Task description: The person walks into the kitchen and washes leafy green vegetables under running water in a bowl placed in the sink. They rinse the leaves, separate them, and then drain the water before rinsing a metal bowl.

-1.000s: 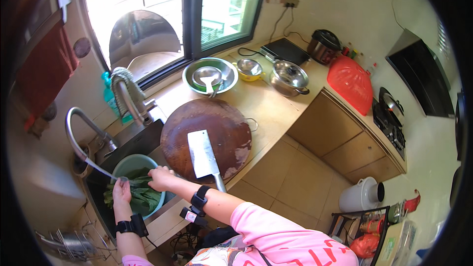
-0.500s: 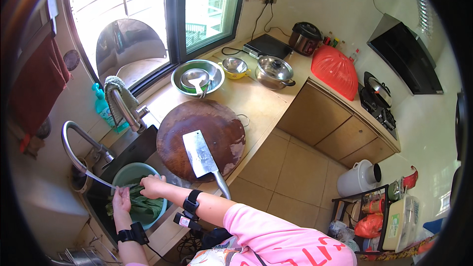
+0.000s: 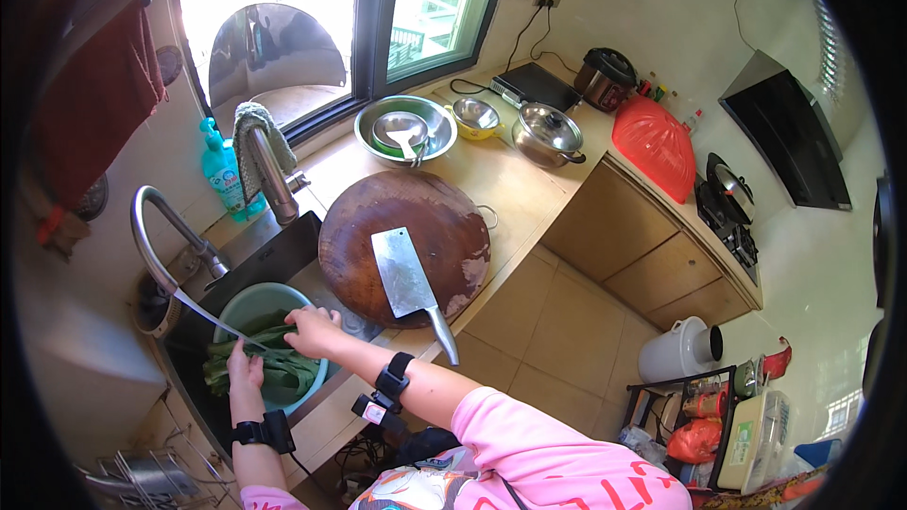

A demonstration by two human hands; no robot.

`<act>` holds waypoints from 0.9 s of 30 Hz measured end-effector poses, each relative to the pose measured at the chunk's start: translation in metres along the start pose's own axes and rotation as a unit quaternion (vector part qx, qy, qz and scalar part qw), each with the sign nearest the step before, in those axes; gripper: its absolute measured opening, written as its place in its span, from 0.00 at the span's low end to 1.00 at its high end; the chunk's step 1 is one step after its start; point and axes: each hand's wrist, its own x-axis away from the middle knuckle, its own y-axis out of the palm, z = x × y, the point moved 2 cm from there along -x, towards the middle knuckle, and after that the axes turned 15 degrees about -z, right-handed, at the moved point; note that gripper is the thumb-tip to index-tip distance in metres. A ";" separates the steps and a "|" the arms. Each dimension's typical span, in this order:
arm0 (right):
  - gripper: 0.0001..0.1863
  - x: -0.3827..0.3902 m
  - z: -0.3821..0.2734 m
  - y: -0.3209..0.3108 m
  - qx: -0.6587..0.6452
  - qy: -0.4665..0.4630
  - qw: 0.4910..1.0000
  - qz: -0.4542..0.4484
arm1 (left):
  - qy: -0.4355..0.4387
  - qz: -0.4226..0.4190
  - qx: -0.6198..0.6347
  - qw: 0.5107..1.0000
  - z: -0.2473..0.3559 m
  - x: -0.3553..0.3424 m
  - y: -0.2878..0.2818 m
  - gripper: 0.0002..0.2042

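Both my hands are on dark green leafy vegetables (image 3: 291, 380) in a pale green basin (image 3: 248, 300) set in the sink (image 3: 181, 351). The fingers of my left hand (image 3: 247, 370) close round leaves at the basin's left side. My right hand (image 3: 314, 331), reaching in from the right, grips the greens with bent fingers; its fingertips are partly hidden. A thin stream of water (image 3: 210, 314) runs from the curved faucet (image 3: 142, 212) onto the leaves beside my left hand. Some leaves hang over the basin's left rim.
A round wooden chopping board (image 3: 354, 227) bridges the sink's right edge and the counter. On it lies a cleaver (image 3: 402, 272), its handle jutting over the front edge. Behind stand a metal bowl (image 3: 442, 139) and a lidded pot (image 3: 548, 135). A second faucet (image 3: 274, 179) carries a cloth.
The view has shifted, so the scene sits further right. My hands stay on the greens in the basin; my right hand has lifted slightly, its fingers more bent over the leaves.
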 end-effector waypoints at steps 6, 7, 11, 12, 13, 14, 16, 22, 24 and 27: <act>0.19 0.025 0.043 -0.052 -0.052 -0.035 0.993 0.097 | 0.030 -0.026 -0.089 0.995 -0.014 0.064 0.062 0.41; 0.18 0.030 0.053 -0.060 -0.078 -0.060 0.988 0.123 | 0.035 -0.037 -0.096 0.994 -0.018 0.076 0.076 0.42; 0.18 0.052 0.105 -0.098 -0.092 -0.171 0.968 0.157 | 0.064 -0.083 -0.213 0.971 -0.044 0.129 0.136 0.37; 0.19 0.060 0.121 -0.109 -0.090 -0.181 0.965 0.167 | 0.061 -0.097 -0.260 0.959 -0.051 0.141 0.151 0.36; 0.20 0.068 0.139 -0.121 -0.082 -0.157 0.970 0.165 | 0.053 -0.087 -0.321 0.942 -0.059 0.150 0.166 0.33; 0.20 0.076 0.157 -0.132 -0.067 -0.134 0.974 0.172 | 0.047 -0.091 -0.382 0.919 -0.065 0.156 0.181 0.33; 0.21 0.087 0.189 -0.158 -0.099 -0.086 0.977 0.170 | 0.057 -0.078 -0.424 0.900 -0.079 0.165 0.209 0.33; 0.27 0.083 0.236 -0.207 -0.120 -0.061 0.981 0.138 | 0.119 -0.127 -0.533 0.828 -0.099 0.193 0.279 0.32; 0.27 0.070 0.242 -0.218 -0.169 -0.075 0.976 0.120 | 0.079 -0.156 -0.531 0.829 -0.097 0.208 0.294 0.32; 0.23 0.053 0.253 -0.239 -0.154 -0.095 0.965 0.190 | 0.093 -0.189 -0.536 0.818 -0.094 0.221 0.309 0.29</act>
